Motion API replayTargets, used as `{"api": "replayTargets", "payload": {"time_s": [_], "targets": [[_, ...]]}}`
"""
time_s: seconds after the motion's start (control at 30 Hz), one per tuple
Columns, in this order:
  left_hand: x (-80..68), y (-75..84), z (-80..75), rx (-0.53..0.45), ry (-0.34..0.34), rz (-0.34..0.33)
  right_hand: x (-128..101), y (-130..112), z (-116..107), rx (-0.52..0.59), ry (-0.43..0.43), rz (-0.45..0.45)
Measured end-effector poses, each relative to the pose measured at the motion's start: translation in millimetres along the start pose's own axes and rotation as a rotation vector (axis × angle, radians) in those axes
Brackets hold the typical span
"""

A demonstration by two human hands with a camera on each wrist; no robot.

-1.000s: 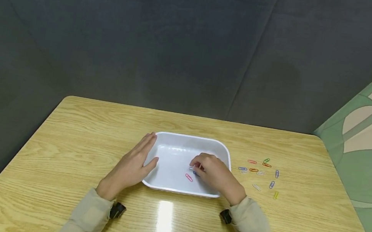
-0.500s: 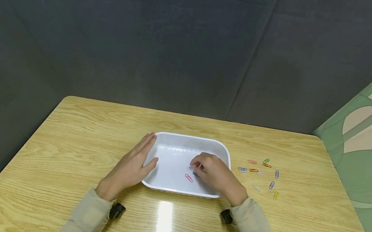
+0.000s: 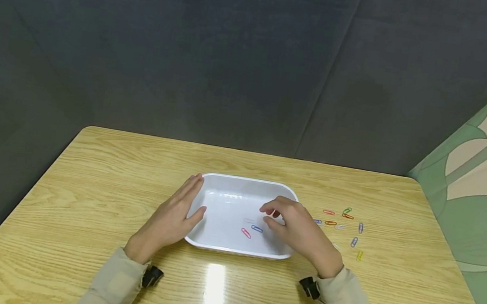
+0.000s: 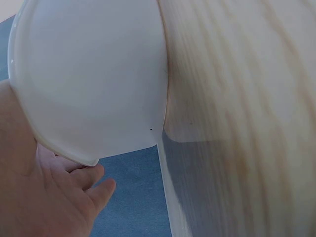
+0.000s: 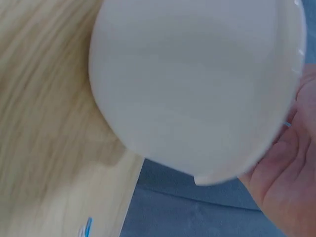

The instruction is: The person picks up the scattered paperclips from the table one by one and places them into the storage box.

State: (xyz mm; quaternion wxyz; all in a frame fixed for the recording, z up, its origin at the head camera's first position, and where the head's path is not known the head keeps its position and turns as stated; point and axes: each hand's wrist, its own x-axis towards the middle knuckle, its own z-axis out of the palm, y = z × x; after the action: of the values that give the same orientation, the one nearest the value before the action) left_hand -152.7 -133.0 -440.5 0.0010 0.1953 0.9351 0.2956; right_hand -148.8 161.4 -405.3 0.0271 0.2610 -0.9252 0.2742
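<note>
A white rectangular tray (image 3: 227, 206) stands on the wooden table. My left hand (image 3: 169, 219) lies along its left rim, fingers straight and thumb spread over the inside; in the left wrist view the hand (image 4: 54, 192) is behind the rim. My right hand (image 3: 300, 227) hovers over the tray's right side, thumb and forefinger apart, fingers loosely bent. In the right wrist view the rim hides its fingertips, and a small blue bit (image 5: 287, 124) shows by the fingers; I cannot tell what it is. Inside lie a pink paper clip (image 3: 245, 233), a blue paper clip (image 3: 257, 228) and a white paper clip (image 3: 248, 220).
Right of the tray, several loose paper clips lie on the table (image 3: 402, 273), among them a green clip (image 3: 347, 211), an orange clip (image 3: 330, 223) and a yellow clip (image 3: 360, 256). A dark curtain (image 3: 217, 67) hangs behind the table.
My right hand has let go of the white paper clip in the tray and drawn back up and right, uncovering the blue one. My left hand stays at the left rim.
</note>
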Motion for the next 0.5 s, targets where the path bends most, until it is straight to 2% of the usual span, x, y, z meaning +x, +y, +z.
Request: {"api": "replayTargets", "payload": {"time_s": [0.5], "targets": [[0.2,-0.5,0.0,-0.005,-0.005,-0.010,-22.9,6.9,-21.6,0.042,0.028,0.075]]}}
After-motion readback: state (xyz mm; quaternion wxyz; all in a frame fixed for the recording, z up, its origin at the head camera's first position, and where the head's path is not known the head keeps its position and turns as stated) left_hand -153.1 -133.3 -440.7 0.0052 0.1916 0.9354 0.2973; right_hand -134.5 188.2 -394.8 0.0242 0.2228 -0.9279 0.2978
